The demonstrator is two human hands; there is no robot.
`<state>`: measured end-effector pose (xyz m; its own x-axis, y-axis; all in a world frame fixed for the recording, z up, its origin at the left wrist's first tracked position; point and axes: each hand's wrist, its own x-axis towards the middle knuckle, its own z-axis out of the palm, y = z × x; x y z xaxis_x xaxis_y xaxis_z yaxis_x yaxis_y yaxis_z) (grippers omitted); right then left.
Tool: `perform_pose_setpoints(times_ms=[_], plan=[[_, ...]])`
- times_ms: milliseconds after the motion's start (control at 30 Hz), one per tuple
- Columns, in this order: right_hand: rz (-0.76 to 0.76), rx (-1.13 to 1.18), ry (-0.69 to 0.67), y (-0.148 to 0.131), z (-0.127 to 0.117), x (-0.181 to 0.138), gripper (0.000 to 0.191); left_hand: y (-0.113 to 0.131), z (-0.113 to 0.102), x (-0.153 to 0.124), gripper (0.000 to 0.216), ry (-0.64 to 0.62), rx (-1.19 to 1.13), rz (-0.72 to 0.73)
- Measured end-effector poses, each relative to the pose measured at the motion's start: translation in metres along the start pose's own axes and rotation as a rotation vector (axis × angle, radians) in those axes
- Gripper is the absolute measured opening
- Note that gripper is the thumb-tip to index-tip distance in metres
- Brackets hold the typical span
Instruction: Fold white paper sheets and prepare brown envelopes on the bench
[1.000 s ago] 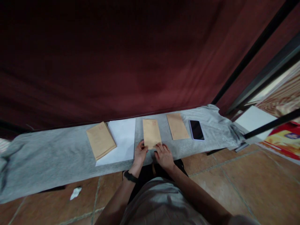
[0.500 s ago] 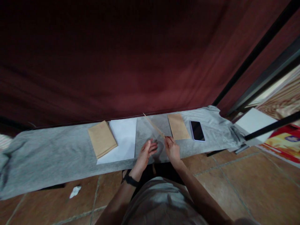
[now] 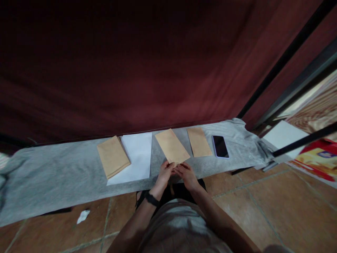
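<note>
Brown rectangular paper envelope (image 3: 172, 144): near edge apparently being worked.
Left hand (image 3: 165, 172), right hand (image 3: 186, 174): both pinching that edge.
Next move: likely calls for light, even grip.

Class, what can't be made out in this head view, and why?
Head view: whether the held envelope contains anything; its paper hides that.
Head view: part of the white sheet, beneath the envelope stack.
Head view: exact grip of the right hand, too small.
Head view: left end of the gray cloth, cut by the edge.
</note>
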<state>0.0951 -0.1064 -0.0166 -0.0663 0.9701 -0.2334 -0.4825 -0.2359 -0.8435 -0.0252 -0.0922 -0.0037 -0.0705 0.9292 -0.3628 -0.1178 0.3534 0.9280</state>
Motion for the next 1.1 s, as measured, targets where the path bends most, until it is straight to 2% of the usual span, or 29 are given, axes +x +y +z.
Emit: perform_pose_setpoints(times_ms=[100,233,300,367,433,500,567,600,667,733,800,967,1100], plan=[[0.061,-0.096,-0.094,-0.001,-0.009,-0.001,0.04,0.003,-0.017,0.01,0.031,-0.017,0.103,-0.065],[0.071,-0.458,-0.089,-0.003,-0.024,-0.001,0.041,0.006,-0.03,0.02,0.029,-0.067,0.171,-0.146],[-0.059,-0.648,-0.054,-0.005,-0.03,-0.002,0.036,0.007,-0.032,0.023,0.026,-0.062,0.213,-0.161],[-0.308,-0.933,-0.071,-0.007,-0.034,-0.004,0.034,0.007,-0.034,0.025,0.022,-0.05,0.263,-0.165],[-0.55,-1.26,-0.155,-0.008,-0.037,-0.007,0.039,0.007,-0.037,0.025,0.02,-0.035,0.321,-0.168],[-0.66,-1.482,-0.259,-0.007,-0.04,-0.008,0.045,0.007,-0.041,0.023,0.019,-0.005,0.381,-0.167],[-0.705,-1.606,-0.307,-0.004,-0.043,-0.009,0.048,0.009,-0.044,0.022,0.017,0.084,0.56,-0.085],[-0.716,-1.638,-0.312,-0.002,-0.044,-0.009,0.049,0.01,-0.044,0.023,0.017,0.135,0.693,0.006],[-0.726,-1.665,-0.305,0.001,-0.046,-0.009,0.051,0.011,-0.039,0.029,0.021,0.186,0.961,0.281],[-0.731,-1.67,-0.294,0.004,-0.048,-0.008,0.051,0.012,-0.029,0.044,0.033,0.117,1.112,0.573],[-0.734,-1.669,-0.287,0.005,-0.048,-0.007,0.052,0.013,-0.017,0.067,0.046,0.002,1.213,0.741],[-0.734,-1.667,-0.276,0.006,-0.048,-0.006,0.053,0.021,0.001,0.13,0.057,-0.101,1.485,0.685],[-0.724,-1.67,-0.266,0.005,-0.046,-0.006,0.056,0.029,0.003,0.158,0.057,-0.133,1.529,0.735]])
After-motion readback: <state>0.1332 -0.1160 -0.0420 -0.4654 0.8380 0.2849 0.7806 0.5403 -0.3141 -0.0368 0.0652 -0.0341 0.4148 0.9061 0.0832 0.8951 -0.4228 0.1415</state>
